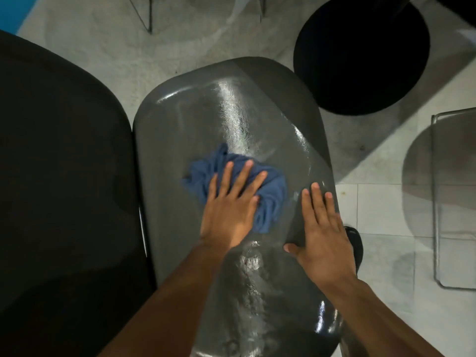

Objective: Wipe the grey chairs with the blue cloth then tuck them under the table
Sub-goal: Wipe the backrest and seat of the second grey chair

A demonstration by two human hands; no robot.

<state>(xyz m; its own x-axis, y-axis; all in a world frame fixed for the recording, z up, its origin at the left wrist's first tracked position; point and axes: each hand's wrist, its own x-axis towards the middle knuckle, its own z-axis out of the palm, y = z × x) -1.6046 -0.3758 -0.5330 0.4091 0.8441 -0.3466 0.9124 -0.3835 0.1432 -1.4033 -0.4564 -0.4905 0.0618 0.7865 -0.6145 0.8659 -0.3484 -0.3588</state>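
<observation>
I look straight down on a glossy grey chair [231, 112]. Its seat runs from the upper middle to the bottom of the head view. A crumpled blue cloth [273, 191] lies on the middle of the seat. My left hand [229, 204] presses flat on the cloth with its fingers spread, covering the cloth's left part. My right hand [322, 233] rests palm down on the seat's right edge with nothing in it, a little apart from the cloth.
A second, darker chair [64, 176] stands tight against the grey chair's left side. A black round object [360, 55] sits on the floor at the upper right. A see-through seat with a metal frame [450, 189] is at the right. Thin wire legs [146, 16] show at the top.
</observation>
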